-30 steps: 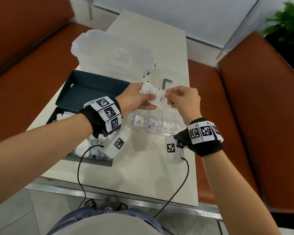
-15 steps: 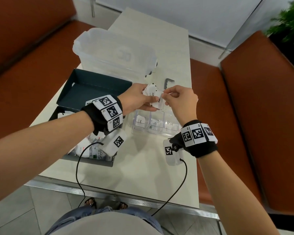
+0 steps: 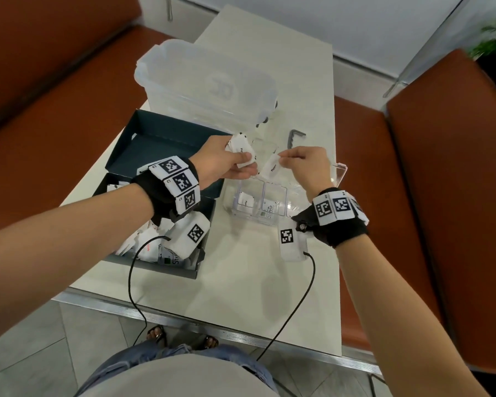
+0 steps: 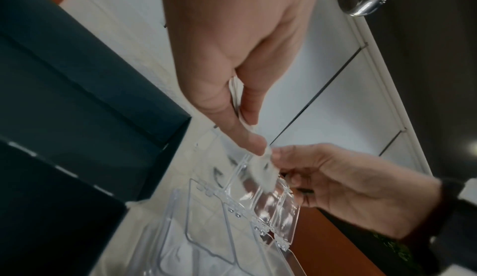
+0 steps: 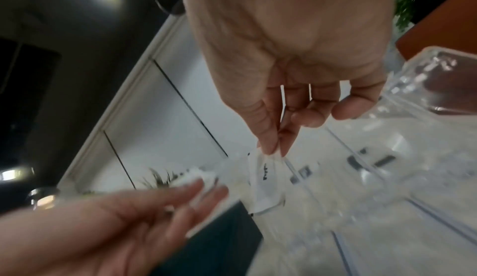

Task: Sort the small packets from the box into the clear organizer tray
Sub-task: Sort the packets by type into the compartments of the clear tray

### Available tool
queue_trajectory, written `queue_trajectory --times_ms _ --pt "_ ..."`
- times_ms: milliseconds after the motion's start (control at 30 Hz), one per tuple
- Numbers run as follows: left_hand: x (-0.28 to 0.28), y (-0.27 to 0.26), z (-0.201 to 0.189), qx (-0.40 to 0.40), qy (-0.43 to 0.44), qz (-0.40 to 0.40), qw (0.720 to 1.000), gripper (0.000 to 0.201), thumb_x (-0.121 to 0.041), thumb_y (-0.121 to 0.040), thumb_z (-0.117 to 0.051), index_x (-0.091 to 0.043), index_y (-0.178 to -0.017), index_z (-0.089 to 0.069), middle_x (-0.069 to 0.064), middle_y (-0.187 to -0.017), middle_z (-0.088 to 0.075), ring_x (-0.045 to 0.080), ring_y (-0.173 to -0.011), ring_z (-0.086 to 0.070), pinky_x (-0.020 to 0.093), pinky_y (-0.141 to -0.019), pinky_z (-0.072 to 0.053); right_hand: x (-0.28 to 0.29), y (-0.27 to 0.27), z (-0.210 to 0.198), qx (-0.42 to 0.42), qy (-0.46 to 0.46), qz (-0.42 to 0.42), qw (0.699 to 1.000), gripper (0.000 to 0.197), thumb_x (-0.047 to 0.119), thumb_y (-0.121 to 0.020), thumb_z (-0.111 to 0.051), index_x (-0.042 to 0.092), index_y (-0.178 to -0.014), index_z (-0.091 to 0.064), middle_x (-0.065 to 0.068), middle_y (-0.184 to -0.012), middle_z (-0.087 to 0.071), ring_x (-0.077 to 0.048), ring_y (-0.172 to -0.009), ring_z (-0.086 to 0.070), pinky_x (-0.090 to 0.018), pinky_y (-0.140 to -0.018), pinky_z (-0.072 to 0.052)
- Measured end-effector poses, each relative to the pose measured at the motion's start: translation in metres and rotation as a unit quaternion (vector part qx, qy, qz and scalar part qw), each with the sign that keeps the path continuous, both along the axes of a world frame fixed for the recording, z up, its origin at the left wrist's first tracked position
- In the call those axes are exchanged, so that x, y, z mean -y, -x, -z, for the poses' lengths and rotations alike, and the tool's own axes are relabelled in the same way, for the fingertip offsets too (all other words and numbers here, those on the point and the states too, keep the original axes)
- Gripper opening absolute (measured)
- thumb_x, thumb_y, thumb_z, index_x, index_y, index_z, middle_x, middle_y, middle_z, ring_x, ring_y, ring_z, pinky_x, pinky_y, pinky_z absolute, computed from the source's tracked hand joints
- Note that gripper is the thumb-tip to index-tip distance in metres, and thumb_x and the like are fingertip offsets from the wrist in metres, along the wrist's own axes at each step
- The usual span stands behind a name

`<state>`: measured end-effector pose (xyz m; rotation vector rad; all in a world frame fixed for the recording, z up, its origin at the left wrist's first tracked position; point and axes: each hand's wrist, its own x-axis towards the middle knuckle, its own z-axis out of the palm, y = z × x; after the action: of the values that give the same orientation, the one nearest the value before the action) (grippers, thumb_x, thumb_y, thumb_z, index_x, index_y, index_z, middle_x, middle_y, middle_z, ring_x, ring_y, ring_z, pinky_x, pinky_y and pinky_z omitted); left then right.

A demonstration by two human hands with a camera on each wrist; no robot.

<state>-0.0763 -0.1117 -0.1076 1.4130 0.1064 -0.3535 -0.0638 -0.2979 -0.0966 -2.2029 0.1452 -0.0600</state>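
You are holding a small bunch of flat white paper packets (image 3: 240, 151) in your left hand (image 3: 222, 163), thumb and fingers curled round them, while your right hand (image 3: 305, 164) is pinching one single white packet with black print (image 3: 272, 169) by its top edge between thumb and forefinger, the other fingers loosely curled. That packet is hanging just above the far compartments of the clear plastic organizer tray (image 3: 275, 219), whose near compartments are already holding a packet or two.

These packets are looking very light, thin and floppy, so they are likely bending and fluttering; pinching at a sealed edge, as you are doing, seems the surest hold, and a firmer squeeze risks only creasing.

The tray's thin dividers and its open hinged lid (image 3: 340, 174) on the right are crowding your right wrist, so you are probably best lowering straight down. The dark cardboard box (image 3: 201, 259) with more packets is sitting left of the tray, the large translucent tub (image 3: 204, 81) beyond it, and a small metal hex key (image 3: 294, 138) lies nearby on the pale table (image 3: 241, 282), which is offering open room in front.
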Motion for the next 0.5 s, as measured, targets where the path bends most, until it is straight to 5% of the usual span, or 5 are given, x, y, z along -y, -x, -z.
queue_trajectory --times_ms 67,167,500 --pt "-0.005 0.000 0.001 -0.004 0.004 -0.007 1.000 0.022 -0.001 -0.093 -0.061 0.003 -0.114 -0.056 0.029 -0.108 -0.066 0.025 -0.083 -0.074 0.025 -0.065 -0.059 -0.012 -0.002 0.016 -0.039 0.051 -0.011 0.998 0.013 0.010 -0.083 -0.068 0.019 -0.089 -0.075 -0.003 -0.093 -0.072 -0.016 -0.089 -0.062 -0.021 -0.084 -0.051" --pt "-0.009 0.001 0.002 -0.004 0.008 -0.006 1.000 0.025 -0.001 -0.093 -0.061 0.006 -0.117 -0.055 0.029 -0.108 -0.066 0.026 -0.085 -0.074 0.025 -0.065 -0.059 -0.029 0.000 0.036 -0.090 0.166 -0.027 0.982 0.015 0.018 -0.085 -0.063 0.023 -0.093 -0.074 0.002 -0.099 -0.070 -0.022 -0.104 -0.059 -0.043 -0.101 -0.039" --pt "-0.012 0.003 0.004 -0.002 0.026 0.000 1.000 0.018 -0.003 -0.092 -0.063 0.000 -0.110 -0.058 0.027 -0.107 -0.068 0.027 -0.088 -0.073 0.026 -0.069 -0.060 -0.041 0.002 0.062 -0.088 0.311 -0.067 0.944 0.020 0.022 -0.086 -0.055 0.028 -0.092 -0.073 0.007 -0.090 -0.071 -0.020 -0.095 -0.060 -0.043 -0.091 -0.024"
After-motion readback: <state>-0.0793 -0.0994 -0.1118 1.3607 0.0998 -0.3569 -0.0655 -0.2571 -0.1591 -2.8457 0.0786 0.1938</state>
